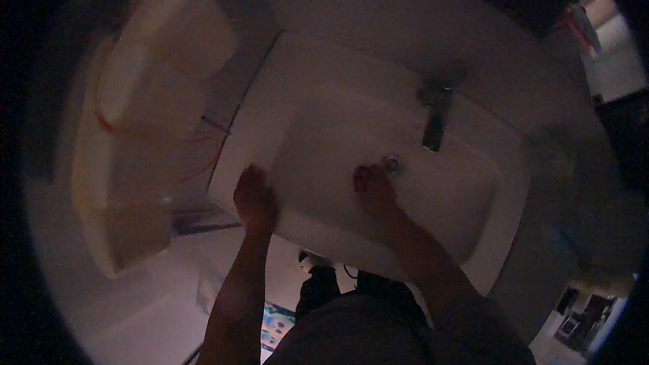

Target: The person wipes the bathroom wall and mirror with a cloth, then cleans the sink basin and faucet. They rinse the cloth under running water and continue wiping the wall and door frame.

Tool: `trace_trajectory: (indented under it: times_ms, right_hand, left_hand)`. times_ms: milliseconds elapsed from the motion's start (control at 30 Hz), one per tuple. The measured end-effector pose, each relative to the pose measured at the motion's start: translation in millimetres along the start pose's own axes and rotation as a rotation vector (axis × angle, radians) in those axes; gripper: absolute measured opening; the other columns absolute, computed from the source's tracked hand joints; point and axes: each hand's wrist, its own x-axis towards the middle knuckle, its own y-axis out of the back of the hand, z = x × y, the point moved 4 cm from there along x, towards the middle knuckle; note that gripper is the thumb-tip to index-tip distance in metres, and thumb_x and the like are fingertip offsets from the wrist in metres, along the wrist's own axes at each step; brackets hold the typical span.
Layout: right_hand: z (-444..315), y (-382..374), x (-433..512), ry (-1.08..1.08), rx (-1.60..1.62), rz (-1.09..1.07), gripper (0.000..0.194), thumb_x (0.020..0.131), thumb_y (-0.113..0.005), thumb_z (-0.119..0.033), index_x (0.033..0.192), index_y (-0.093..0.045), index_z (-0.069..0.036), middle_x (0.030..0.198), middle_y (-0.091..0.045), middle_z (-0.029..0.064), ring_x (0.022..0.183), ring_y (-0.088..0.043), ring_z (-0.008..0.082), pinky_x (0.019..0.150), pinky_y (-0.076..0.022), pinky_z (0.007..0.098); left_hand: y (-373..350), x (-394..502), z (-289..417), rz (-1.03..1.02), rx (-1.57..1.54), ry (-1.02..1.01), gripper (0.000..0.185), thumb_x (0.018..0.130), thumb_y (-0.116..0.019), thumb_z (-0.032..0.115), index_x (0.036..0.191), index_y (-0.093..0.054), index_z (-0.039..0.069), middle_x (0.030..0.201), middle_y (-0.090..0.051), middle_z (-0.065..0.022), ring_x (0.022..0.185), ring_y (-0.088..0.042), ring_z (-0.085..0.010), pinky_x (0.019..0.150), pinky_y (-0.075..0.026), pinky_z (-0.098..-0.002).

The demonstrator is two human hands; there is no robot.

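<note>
In dim light a white washbasin [324,162] fills the middle of the view. My left hand [256,200] is at the basin's left rim, its fingers bent; the dimness hides whether it holds anything. Over the bowl, just left of the round drain [392,162], is my right hand [374,187] with its fingers curled in. I cannot make out anything in it. A metal faucet [437,120] reaches over the bowl from the back rim, above and to the right of my right hand.
Left of the basin stand large pale block-shaped objects [152,76], with a thin red cord [205,166] beside them. A patterned colourful item [278,325] lies below, near my legs. Walls border the basin behind and at the right.
</note>
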Motion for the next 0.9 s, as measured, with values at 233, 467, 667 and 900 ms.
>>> trace_trajectory:
  times_ms: [233, 467, 667, 900]
  right_hand:
    - [65.9, 76.8, -62.5, -0.056, -0.413, 0.195, 0.024, 0.089, -0.053, -0.021, 0.099, -0.064, -0.003, 0.096, -0.066, 0.0140, 0.091, -0.063, 0.0360, 0.078, -0.0509, 0.0469]
    - [-0.9, -27.1, 4.9, -0.291, 0.233, 0.004, 0.026, 0.091, -0.049, -0.022, 0.100, -0.062, -0.001, 0.099, -0.065, 0.0166, 0.092, -0.063, 0.0332, 0.083, -0.0497, 0.0456]
    - [37.4, 50.4, -90.6, 0.059, -0.314, 0.032, 0.022, 0.084, -0.059, -0.015, 0.101, -0.063, -0.003, 0.106, -0.063, 0.0168, 0.098, -0.061, 0.0331, 0.087, -0.0506, 0.0446]
    - [68.8, 41.0, -22.0, 0.014, 0.106, 0.225, 0.017, 0.085, -0.060, -0.014, 0.100, -0.065, -0.008, 0.098, -0.062, 0.0120, 0.093, -0.061, 0.0338, 0.079, -0.0519, 0.0439]
  left_hand:
    - [13.1, -19.7, -13.6, 0.012, -0.005, 0.036, 0.054, 0.084, -0.061, 0.013, 0.135, -0.049, 0.004, 0.143, -0.047, -0.0173, 0.133, -0.040, -0.0370, 0.111, -0.029, -0.0495]
    - [15.5, -22.0, -9.5, 0.115, -0.075, -0.055, 0.050, 0.086, -0.060, 0.015, 0.134, -0.050, 0.005, 0.143, -0.047, -0.0183, 0.131, -0.042, -0.0375, 0.109, -0.031, -0.0495]
    - [7.2, -28.3, -14.2, 0.125, -0.219, 0.039, 0.052, 0.086, -0.060, 0.015, 0.136, -0.049, 0.005, 0.142, -0.047, -0.0178, 0.131, -0.043, -0.0372, 0.108, -0.032, -0.0497]
    - [7.5, -37.7, -13.1, 0.208, -0.071, -0.119, 0.052, 0.085, -0.060, 0.015, 0.135, -0.049, 0.005, 0.141, -0.049, -0.0165, 0.131, -0.044, -0.0361, 0.108, -0.033, -0.0489]
